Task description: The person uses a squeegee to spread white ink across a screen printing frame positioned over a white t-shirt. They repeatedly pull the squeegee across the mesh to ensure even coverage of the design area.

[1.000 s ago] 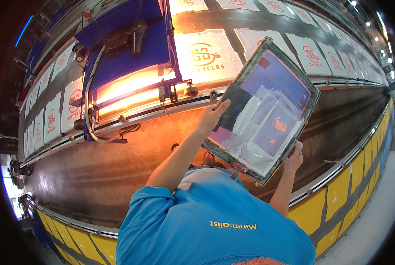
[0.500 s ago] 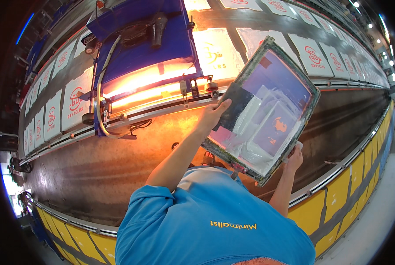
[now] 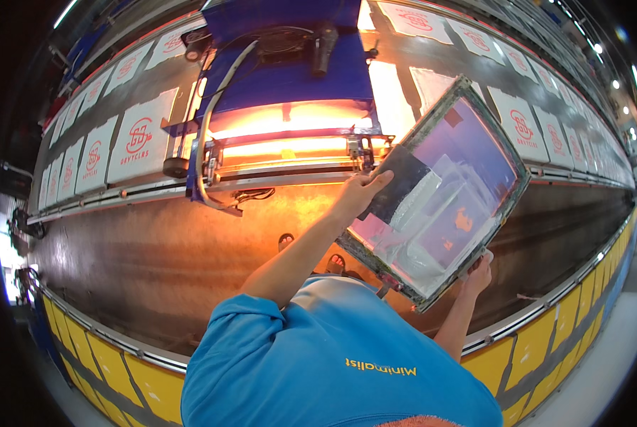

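A screen-printing frame [image 3: 455, 178] is held tilted in front of my body, to the right. Its mesh is purple, with white ink smeared across the middle and lower part and a dark patch at the left. My left hand [image 3: 365, 191] grips the frame's left edge, thumb over the top face. Around the lower right edge my right hand [image 3: 478, 272] is closed, its fingers partly hidden under the frame. The frame touches nothing but my hands, as far as I can see.
A blue flash dryer [image 3: 290, 85] glows orange over the long printing table ahead. White fabric pieces with red prints [image 3: 139, 132] lie in rows along it. Behind me runs another table with yellow pieces [image 3: 155, 384]. Cables [image 3: 254, 194] hang below the dryer; a brown floor [image 3: 155, 263] lies between.
The dryer and far table have shifted right in view as my head turned. Both hands keep their grip on the frame, which sits slightly lower and further right in the picture.
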Demonstrator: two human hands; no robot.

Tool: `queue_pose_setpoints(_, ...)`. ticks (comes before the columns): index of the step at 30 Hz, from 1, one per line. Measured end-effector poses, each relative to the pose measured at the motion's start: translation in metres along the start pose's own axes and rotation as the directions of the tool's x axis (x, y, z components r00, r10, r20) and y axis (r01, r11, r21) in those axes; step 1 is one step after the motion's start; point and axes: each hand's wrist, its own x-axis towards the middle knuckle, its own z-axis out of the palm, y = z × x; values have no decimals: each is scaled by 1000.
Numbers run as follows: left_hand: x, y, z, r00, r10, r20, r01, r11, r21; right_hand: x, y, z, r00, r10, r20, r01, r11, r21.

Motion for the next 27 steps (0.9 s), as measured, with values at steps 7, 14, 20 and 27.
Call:
queue_pose_setpoints(7, -49, 47, -59, 995, -66, -78, 68, 998, 11, -58, -49, 69, 996, 30, 83, -37, 995, 90)
queue_pose_setpoints(14, -66, 81, -162, 911, 95, -402, -177, 969, -173, -111, -131, 208, 965, -227, 130, 222, 974, 55)
queue_pose_setpoints(20, -83, 129, -327, 833, 188, -521, -434, 806, -403, -190, -181, 357, 821, -422, 385, 425, 901, 80)
queue_pose_setpoints(27, -80, 149, -577, 683, 154, -714, -639, 599, -482, -370, -187, 589, 579, -362, 730, 439, 893, 95)
